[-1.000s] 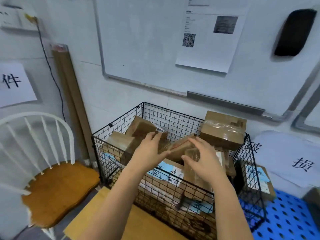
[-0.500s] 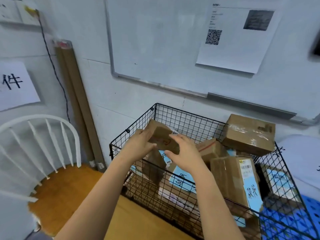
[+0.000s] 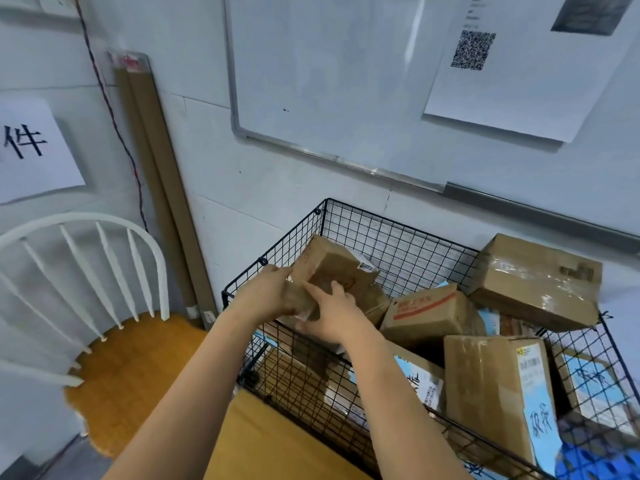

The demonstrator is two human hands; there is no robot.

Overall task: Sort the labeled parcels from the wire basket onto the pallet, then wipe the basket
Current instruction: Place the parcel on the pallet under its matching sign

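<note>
A black wire basket [image 3: 391, 233] stands against the wall, full of several brown cardboard parcels, some with blue labels. Both my hands hold one small brown parcel [image 3: 334, 268] at the basket's left corner, raised above the others. My left hand [image 3: 268, 292] grips its left end. My right hand [image 3: 334, 315] grips its near side, fingers curled over the face. A parcel with a red stripe [image 3: 426, 311] lies just to the right, and a tall labeled parcel [image 3: 498, 393] leans at the near right. A bit of the blue pallet [image 3: 595, 459] shows at the bottom right.
A white chair with an orange seat [image 3: 135, 368] stands left of the basket. Long cardboard tubes [image 3: 156, 174] lean on the wall behind it. A taped box [image 3: 536, 278] sits on the basket's far right rim. A flat tan board [image 3: 270, 441] lies before the basket.
My hands left the middle parcels, moved to the basket's left corner and took hold of the small brown parcel. The view has swung left and closer.
</note>
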